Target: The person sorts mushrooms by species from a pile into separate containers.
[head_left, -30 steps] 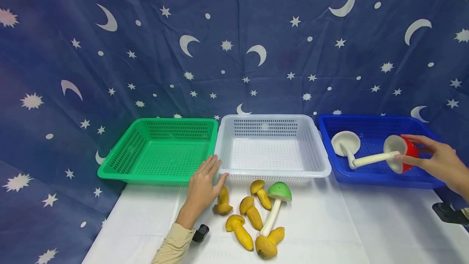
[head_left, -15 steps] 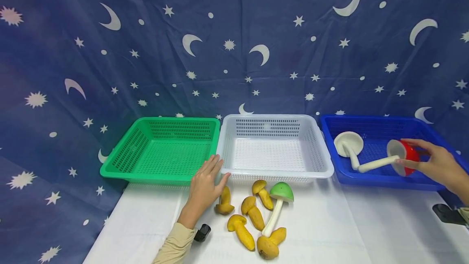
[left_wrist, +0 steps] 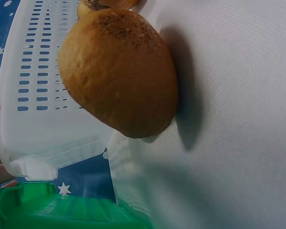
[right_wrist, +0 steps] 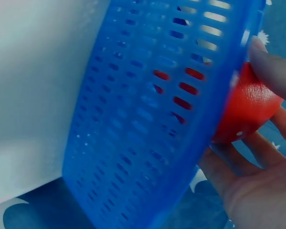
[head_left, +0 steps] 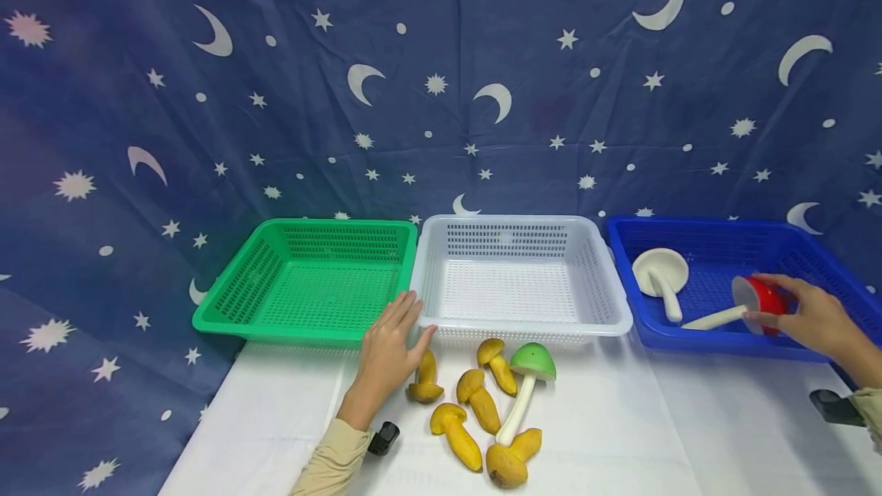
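My right hand (head_left: 816, 318) grips a toy mushroom by its red cap (head_left: 770, 303), thumb on the near side and fingers over the top. The mushroom lies tilted inside the blue basket (head_left: 730, 339), its white stem (head_left: 717, 318) pointing left. In the right wrist view the red cap (right_wrist: 250, 107) shows above the basket's rim and through its slots. A white-stemmed mushroom (head_left: 663, 270) lies at the basket's left, its pale underside up. Fingers extended, my left hand (head_left: 388, 347) rests at the adjoining edges of the green basket (head_left: 303, 335) and white basket (head_left: 530, 327).
On the white cloth lie several yellow-brown mushrooms (head_left: 460, 438) and one green-capped mushroom (head_left: 533, 362) with a white stem. A large brown cap (left_wrist: 119, 76) fills much of the left wrist view. Behind the baskets hangs a blue star-and-moon curtain (head_left: 434, 44).
My right hand has lowered the red-capped mushroom deeper into the blue basket, and its stem has come off the other mushroom's stem. My left hand stays by the baskets. The view has shifted slightly.
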A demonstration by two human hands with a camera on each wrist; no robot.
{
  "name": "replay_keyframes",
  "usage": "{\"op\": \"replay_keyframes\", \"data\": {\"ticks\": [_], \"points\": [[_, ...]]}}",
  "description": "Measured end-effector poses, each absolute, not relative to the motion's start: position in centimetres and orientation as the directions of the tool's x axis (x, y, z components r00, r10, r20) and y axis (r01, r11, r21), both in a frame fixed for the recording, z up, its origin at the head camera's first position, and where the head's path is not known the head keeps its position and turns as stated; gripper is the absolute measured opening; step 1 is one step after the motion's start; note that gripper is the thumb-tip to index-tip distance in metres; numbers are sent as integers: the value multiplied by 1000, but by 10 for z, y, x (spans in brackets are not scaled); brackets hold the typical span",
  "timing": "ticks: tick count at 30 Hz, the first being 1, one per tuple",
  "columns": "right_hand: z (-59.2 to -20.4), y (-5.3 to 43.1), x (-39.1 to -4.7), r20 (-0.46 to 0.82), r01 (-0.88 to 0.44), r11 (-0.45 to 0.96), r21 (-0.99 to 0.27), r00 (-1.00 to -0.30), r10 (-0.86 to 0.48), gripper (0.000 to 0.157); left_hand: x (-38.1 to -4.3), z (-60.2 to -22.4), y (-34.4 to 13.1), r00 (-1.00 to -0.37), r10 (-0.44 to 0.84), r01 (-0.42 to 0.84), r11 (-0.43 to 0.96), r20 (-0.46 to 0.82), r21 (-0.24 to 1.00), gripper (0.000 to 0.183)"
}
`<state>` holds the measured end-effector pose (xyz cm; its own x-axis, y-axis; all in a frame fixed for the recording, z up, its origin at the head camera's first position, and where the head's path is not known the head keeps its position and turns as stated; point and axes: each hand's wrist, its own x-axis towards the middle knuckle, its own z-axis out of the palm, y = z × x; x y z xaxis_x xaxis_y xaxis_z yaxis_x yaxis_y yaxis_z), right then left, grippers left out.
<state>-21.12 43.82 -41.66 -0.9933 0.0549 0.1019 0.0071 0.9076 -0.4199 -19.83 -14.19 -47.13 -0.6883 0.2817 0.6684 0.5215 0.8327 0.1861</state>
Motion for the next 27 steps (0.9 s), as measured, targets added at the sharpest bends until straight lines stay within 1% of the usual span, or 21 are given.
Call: {"op": "replay_keyframes", "data": {"ticks": [3, 6, 8, 10, 12, 16, 19, 22, 27], "points": [[-430, 448, -216, 93, 2, 913, -409, -995, 44, 92, -198, -472, -141, -689, 283, 523, 831, 667, 188, 48], [-441, 455, -218, 94, 7, 920, -393, -994, 48, 95, -198, -473, -141, -688, 283, 525, 830, 669, 189, 48], [-443, 454, -216, 90, 28, 921, -389, -994, 68, 91, -198, -473, -141, -689, 284, 526, 829, 667, 190, 48], [-437, 448, -211, 88, 44, 925, -379, -993, 83, 80, -197, -472, -140, -689, 285, 528, 827, 666, 192, 47], [-431, 444, -207, 87, 52, 923, -380, -992, 91, 73, -197, -471, -140, -691, 285, 528, 826, 664, 195, 47], [-423, 441, -202, 139, 12, 935, -354, -988, 65, 64, -197, -470, -141, -700, 278, 522, 828, 658, 205, 47], [-419, 440, -201, 177, -20, 939, -342, -983, 44, 61, -197, -469, -141, -703, 275, 520, 828, 656, 210, 47], [-417, 439, -200, 187, -16, 941, -339, -981, 50, 60, -197, -468, -142, -706, 276, 522, 825, 652, 215, 47], [-416, 434, -197, 150, 57, 930, -364, -982, 118, 65, -198, -467, -143, -716, 274, 517, 826, 642, 225, 47]]}}
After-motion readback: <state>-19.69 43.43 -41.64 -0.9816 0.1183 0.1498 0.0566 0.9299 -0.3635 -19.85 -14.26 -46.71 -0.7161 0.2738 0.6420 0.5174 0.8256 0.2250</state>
